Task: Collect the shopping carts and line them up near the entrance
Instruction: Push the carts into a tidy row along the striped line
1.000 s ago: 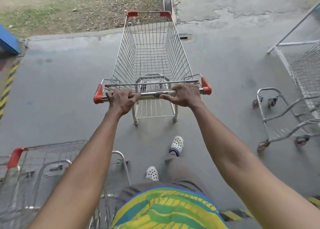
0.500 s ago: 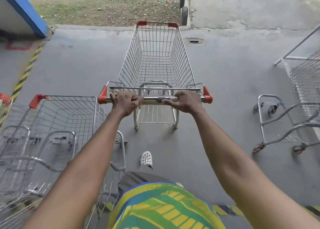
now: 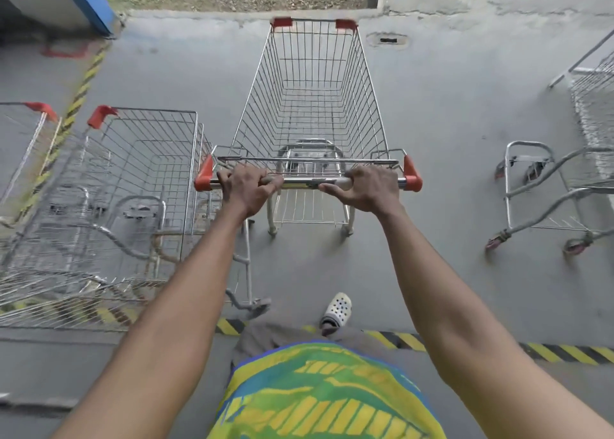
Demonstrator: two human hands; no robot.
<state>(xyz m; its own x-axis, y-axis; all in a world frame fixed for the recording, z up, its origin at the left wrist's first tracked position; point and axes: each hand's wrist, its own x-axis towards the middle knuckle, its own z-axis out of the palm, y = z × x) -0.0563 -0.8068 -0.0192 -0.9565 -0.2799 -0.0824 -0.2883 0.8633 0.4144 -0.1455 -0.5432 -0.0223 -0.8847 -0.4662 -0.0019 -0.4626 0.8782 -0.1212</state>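
Note:
A wire shopping cart (image 3: 310,106) with red corner caps stands straight ahead of me on grey concrete, its basket empty. My left hand (image 3: 246,189) grips the left part of its metal handle bar (image 3: 309,182). My right hand (image 3: 367,187) grips the right part of the same bar. Close on the left stands a second cart (image 3: 133,179), side by side with mine, and a third cart (image 3: 23,139) shows at the left edge. Another cart (image 3: 564,189) stands apart at the right.
A yellow-black striped line (image 3: 564,352) crosses the floor at my feet, and another (image 3: 79,89) runs up the left side. A blue-edged wall (image 3: 83,3) is at top left. A floor drain (image 3: 388,40), a kerb and grass lie ahead.
I have stepped back, pulling the cart with me. The carts on the left have come further into view beside it. Both hands kept their grip on the handle.

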